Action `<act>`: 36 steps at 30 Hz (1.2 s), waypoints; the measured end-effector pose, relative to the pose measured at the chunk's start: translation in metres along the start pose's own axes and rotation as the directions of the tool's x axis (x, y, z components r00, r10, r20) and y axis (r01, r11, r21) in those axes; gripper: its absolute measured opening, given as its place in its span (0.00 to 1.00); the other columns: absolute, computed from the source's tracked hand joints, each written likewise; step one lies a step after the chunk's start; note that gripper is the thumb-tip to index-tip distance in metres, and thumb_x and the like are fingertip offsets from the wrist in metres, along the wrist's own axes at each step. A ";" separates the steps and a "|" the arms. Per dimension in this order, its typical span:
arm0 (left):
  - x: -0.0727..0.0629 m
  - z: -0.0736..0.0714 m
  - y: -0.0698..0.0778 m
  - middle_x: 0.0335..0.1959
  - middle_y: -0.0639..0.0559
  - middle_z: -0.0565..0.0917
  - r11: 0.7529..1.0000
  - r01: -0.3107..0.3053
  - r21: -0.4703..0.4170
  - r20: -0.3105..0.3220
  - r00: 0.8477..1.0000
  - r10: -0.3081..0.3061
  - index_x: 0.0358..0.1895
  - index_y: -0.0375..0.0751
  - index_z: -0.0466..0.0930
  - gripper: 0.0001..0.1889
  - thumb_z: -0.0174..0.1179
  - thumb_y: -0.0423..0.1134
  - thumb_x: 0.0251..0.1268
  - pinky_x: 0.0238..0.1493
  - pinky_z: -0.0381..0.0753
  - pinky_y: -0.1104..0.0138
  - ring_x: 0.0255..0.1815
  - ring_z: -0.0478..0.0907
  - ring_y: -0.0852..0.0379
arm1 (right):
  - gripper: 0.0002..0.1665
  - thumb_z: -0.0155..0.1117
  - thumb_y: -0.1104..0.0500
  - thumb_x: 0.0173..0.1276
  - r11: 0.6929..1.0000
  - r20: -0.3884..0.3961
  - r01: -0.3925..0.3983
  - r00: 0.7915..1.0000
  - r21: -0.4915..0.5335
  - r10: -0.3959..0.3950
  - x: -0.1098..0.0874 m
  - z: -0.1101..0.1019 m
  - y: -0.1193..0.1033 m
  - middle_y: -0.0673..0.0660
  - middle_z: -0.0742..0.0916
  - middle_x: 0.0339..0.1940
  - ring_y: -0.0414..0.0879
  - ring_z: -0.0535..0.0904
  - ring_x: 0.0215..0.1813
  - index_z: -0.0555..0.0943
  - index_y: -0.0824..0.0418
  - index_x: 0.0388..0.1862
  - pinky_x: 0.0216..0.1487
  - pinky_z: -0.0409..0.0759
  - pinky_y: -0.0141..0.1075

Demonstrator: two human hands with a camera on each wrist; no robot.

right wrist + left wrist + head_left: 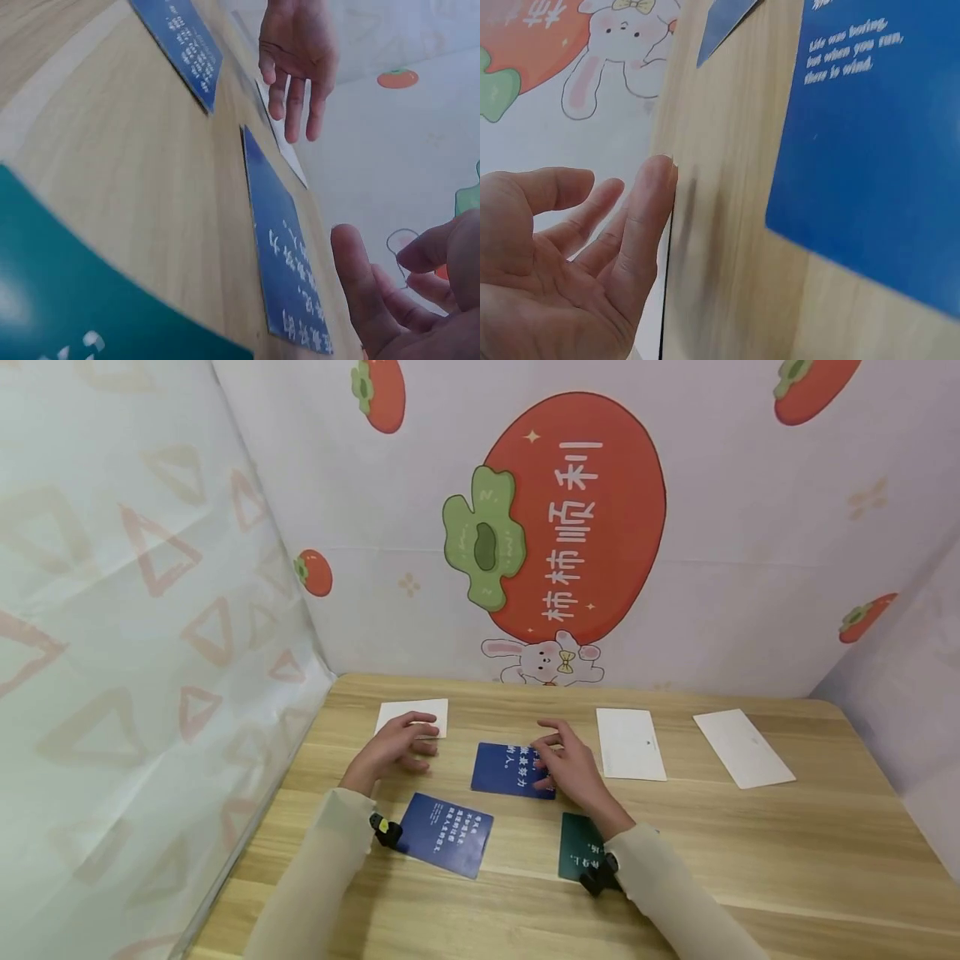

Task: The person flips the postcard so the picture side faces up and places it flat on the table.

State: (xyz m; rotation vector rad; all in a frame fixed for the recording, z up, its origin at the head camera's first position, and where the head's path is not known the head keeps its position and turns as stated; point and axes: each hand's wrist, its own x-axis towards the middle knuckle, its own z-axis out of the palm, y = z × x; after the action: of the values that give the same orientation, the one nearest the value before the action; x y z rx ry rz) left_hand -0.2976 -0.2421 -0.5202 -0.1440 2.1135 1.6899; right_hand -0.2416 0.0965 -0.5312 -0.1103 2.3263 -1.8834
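Nearest are the two pale sleeves, the left sleeve (311, 877) and the right sleeve (678, 885), each with a small black device at the cuff, the left device (387, 832) and the right device (600, 878). A green card (579, 846) lies on the wooden surface (720, 843), partly hidden under the right forearm. To its left, the nearer blue card (446, 835) lies at a slant just beside the left cuff, printed with white lines; the left wrist view shows English words on it, beginning "Life was boring". Beyond these two, roughly between the hands, lies the farther blue card (504, 768), its right part covered from the head view by the fingers of the right hand (570, 766). That hand is relaxed, fingers loosely bent, grasping nothing. The left hand (397, 746) is likewise released, its fingers spread above the surface, overlapping the left white card (412, 706) in the head view. Right of the right hand lie the middle white card (632, 744) and, farther right and tilted, the right white card (744, 748). Behind the surface hangs a white backdrop (750, 568) with a big red persimmon (615, 527) above a cartoon rabbit (543, 662).
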 end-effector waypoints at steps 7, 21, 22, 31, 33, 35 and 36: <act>0.000 -0.015 0.006 0.74 0.33 0.78 0.998 0.009 0.066 -0.054 0.999 -0.005 0.80 0.36 0.69 0.25 0.51 0.40 0.88 0.44 0.96 0.58 0.52 0.91 0.50 | 0.32 0.54 0.62 0.88 0.996 0.068 -0.032 0.997 0.083 0.026 0.014 0.013 -0.008 0.73 0.82 0.67 0.66 0.88 0.59 0.63 0.59 0.86 0.46 0.96 0.47; -0.004 -0.040 0.020 0.74 0.31 0.76 0.979 0.076 0.188 -0.146 0.988 -0.048 0.81 0.33 0.67 0.27 0.48 0.40 0.87 0.52 0.96 0.55 0.62 0.87 0.39 | 0.33 0.55 0.65 0.86 0.974 0.162 -0.112 0.983 0.195 0.081 0.040 0.043 -0.022 0.71 0.80 0.71 0.66 0.84 0.65 0.64 0.59 0.86 0.59 0.93 0.48; -0.004 -0.042 0.020 0.74 0.31 0.75 0.978 0.080 0.195 -0.153 0.987 -0.050 0.81 0.32 0.66 0.28 0.48 0.41 0.87 0.52 0.95 0.55 0.62 0.86 0.39 | 0.33 0.55 0.64 0.87 0.974 0.168 -0.113 0.982 0.198 0.080 0.042 0.046 -0.023 0.71 0.80 0.72 0.67 0.84 0.66 0.64 0.59 0.86 0.60 0.93 0.48; -0.001 -0.060 0.021 0.70 0.30 0.77 0.963 0.149 0.224 -0.254 0.963 -0.090 0.79 0.30 0.68 0.28 0.48 0.44 0.87 0.46 0.96 0.60 0.49 0.87 0.47 | 0.32 0.55 0.61 0.88 0.957 0.202 -0.167 0.972 0.236 0.120 0.061 0.069 -0.035 0.70 0.78 0.76 0.66 0.81 0.72 0.63 0.59 0.86 0.70 0.88 0.51; -0.001 -0.063 0.020 0.65 0.33 0.80 0.964 0.148 0.219 -0.268 0.959 -0.086 0.77 0.30 0.70 0.27 0.48 0.42 0.85 0.45 0.96 0.60 0.46 0.87 0.49 | 0.33 0.55 0.61 0.87 0.953 0.210 -0.180 0.969 0.244 0.130 0.064 0.073 -0.036 0.70 0.77 0.77 0.65 0.81 0.72 0.63 0.59 0.86 0.70 0.88 0.50; -0.001 -0.067 0.019 0.55 0.36 0.82 0.966 0.137 0.220 -0.277 0.958 -0.072 0.69 0.28 0.76 0.23 0.48 0.40 0.82 0.43 0.95 0.59 0.42 0.85 0.50 | 0.34 0.55 0.61 0.87 0.951 0.219 -0.189 0.966 0.246 0.135 0.067 0.077 -0.037 0.69 0.76 0.79 0.65 0.80 0.74 0.62 0.59 0.87 0.71 0.87 0.50; -0.001 -0.069 0.018 0.49 0.38 0.82 0.967 0.129 0.222 -0.283 0.957 -0.062 0.63 0.28 0.78 0.20 0.48 0.39 0.80 0.42 0.94 0.59 0.40 0.83 0.50 | 0.35 0.55 0.62 0.86 0.950 0.224 -0.193 0.965 0.246 0.137 0.068 0.079 -0.038 0.69 0.76 0.79 0.65 0.79 0.75 0.61 0.59 0.87 0.72 0.86 0.50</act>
State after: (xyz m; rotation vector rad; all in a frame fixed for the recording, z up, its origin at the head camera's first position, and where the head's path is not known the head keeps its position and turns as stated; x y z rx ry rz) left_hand -0.3208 -0.3036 -0.4921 -0.4235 2.4493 1.4134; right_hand -0.2979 0.0022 -0.5149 -0.0711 1.8699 -1.9747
